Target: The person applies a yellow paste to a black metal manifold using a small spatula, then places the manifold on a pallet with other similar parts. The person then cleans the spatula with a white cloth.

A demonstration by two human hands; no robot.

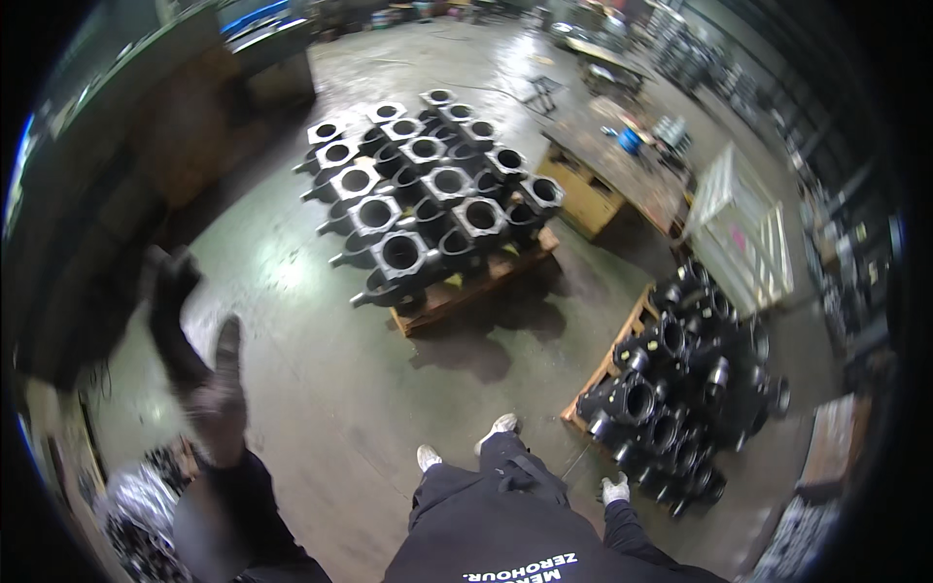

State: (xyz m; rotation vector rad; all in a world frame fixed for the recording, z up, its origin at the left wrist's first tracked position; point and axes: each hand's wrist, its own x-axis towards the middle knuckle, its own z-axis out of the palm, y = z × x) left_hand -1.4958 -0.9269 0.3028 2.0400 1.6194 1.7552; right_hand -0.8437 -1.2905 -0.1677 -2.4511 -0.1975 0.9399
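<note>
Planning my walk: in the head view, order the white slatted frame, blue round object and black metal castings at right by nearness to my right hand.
1. Black metal castings, immediately right.
2. White slatted frame, beyond.
3. Blue round object, upper right.

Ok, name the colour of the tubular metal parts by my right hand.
Mostly black parts; head view.

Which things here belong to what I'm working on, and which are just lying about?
Likely the job:
black metal parts near your right hand
perhaps hollow parts on the middle pallet

Probably just lying about:
table
white crate
clear plastic
</note>
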